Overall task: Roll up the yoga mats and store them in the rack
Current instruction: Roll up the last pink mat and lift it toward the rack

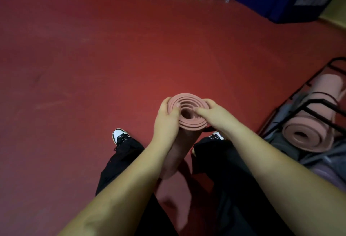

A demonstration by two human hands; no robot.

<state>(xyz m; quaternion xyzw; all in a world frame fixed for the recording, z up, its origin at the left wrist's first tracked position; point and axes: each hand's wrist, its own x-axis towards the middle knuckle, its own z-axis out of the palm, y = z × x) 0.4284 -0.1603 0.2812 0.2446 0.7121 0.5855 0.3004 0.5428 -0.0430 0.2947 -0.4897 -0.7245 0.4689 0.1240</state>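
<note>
Head: spiral-ended foam mat (189, 104) upright

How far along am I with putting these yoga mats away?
Done: one rolled pink mat already lies in the rack. In hand: left hand and right hand grip a second rolled mat, held upright, thumbs at its spiral end. Left: placing it in the rack.

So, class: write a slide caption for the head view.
Both hands, left and right, hold an upright rolled pink mat near the rack.
</note>
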